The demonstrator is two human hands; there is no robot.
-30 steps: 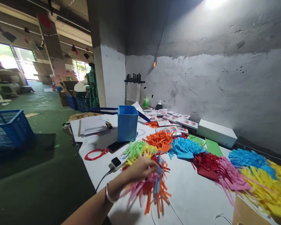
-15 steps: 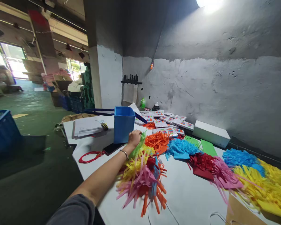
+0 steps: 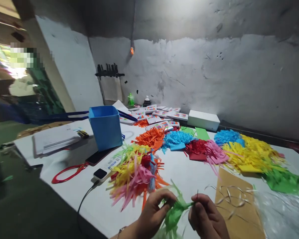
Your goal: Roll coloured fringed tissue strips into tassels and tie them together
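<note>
My left hand (image 3: 155, 210) is closed around a green paper tassel (image 3: 173, 215), low in the middle of the view. Its fringe hangs down below the fingers, and some strips stick up above them. My right hand (image 3: 208, 215) pinches the tassel's narrow twisted end. A thin dark pin-like piece, too small to name, stands up from those right fingertips. Just beyond my left hand, a heap of mixed tassels (image 3: 134, 172) in yellow, pink, red, orange and blue lies on the white table (image 3: 189, 179).
A blue bin (image 3: 106, 129) stands behind a phone (image 3: 99, 157) and a small cabled device (image 3: 101, 174). Fringed paper bundles (image 3: 196, 146) line the back, before printed packs (image 3: 161, 126) and a white box (image 3: 203, 120). Silvery cord (image 3: 231, 200) lies over brown card (image 3: 239, 212), beside clear plastic (image 3: 284, 215).
My left hand has come back from the mixed heap towards me with a green tassel. My right hand has come into view and pinches its end. The view has turned right.
</note>
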